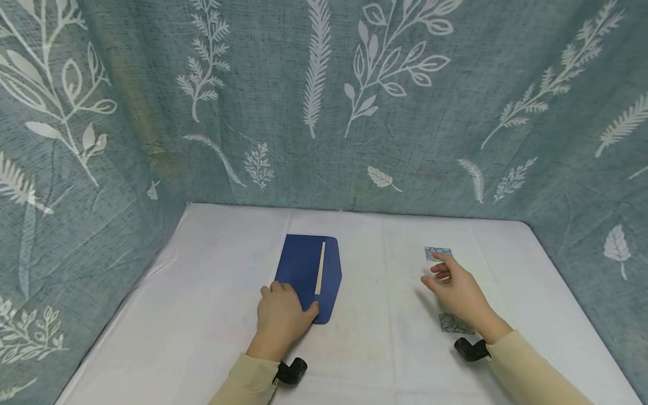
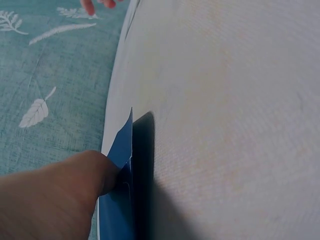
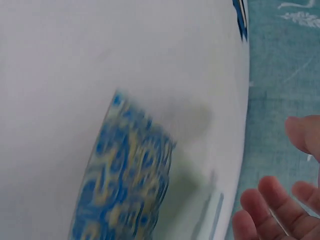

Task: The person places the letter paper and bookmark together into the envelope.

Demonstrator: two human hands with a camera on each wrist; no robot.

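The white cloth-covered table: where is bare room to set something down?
The white cloth-covered table has a broad bare patch between the dark blue flat folder and the right hand, another between that folder and the table's left edge. Crowded: the folder, with the left hand on it, and the flat blue-patterned piece beneath the right hand.

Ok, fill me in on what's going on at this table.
A person is working with both hands at a table covered in white. The left hand holds the near part of a flat blue envelope, which has a narrow pale strip showing along it. The right hand hovers, fingers apart from the table, over a patterned piece lying to the right of the envelope, and holds nothing.
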